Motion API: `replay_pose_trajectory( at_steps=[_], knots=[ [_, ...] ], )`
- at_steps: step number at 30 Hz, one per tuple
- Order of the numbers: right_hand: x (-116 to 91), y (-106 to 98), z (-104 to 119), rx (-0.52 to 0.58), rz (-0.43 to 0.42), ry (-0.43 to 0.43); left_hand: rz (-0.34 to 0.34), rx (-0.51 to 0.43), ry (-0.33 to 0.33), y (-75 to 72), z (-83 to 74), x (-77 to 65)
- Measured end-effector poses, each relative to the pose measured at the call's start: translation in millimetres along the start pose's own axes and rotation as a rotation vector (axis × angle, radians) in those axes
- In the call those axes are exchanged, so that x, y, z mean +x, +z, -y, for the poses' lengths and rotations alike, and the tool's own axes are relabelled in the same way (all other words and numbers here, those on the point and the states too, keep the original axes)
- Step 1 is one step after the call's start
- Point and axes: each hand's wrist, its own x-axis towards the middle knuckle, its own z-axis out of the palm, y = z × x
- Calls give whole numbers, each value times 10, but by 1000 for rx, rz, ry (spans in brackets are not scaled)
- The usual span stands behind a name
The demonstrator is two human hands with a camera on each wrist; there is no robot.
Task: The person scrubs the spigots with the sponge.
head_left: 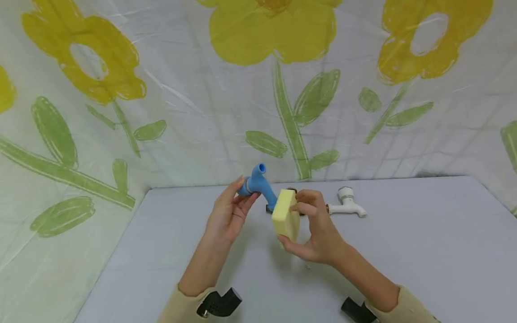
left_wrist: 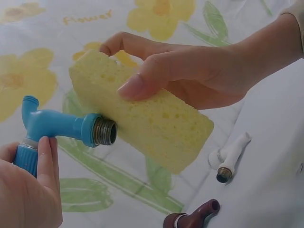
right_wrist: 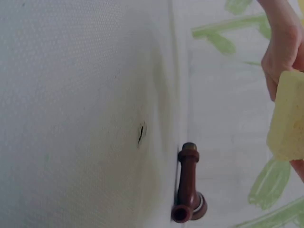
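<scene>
My left hand [head_left: 227, 213] grips a blue plastic tap [head_left: 258, 185] by its ribbed knob, above the table. The tap's threaded metal end [left_wrist: 106, 132] points toward the right hand and sits right at the face of a yellow sponge [left_wrist: 142, 114]. Thumb on one side and fingers on the other, my right hand [head_left: 319, 231] pinches this thick rectangular block. From the head, the sponge hides the tap's threaded end. At the right edge of the right wrist view, the sponge [right_wrist: 286, 118] partly covers the left hand [right_wrist: 283, 47].
On the table [head_left: 404, 251] behind the right hand lies a white tap [head_left: 346, 205]. A dark red tap [right_wrist: 188, 185] lies near it, mostly hidden behind the sponge from the head. A flower-printed sheet [head_left: 194, 112] hangs along the table's far edge.
</scene>
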Motion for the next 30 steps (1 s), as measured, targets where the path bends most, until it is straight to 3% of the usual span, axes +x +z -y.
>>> replay_pose_trajectory(
  at_steps=[8,18,30],
  knots=[
    [4,-5,75,203,-76,229,14,20,6,38,27,-7],
    [-22,9,46,244,-62,317,-6,-1,24,36,22,-12],
    [-2,-5,54,260,-76,326,23,19,51,10,36,-27]
  ],
)
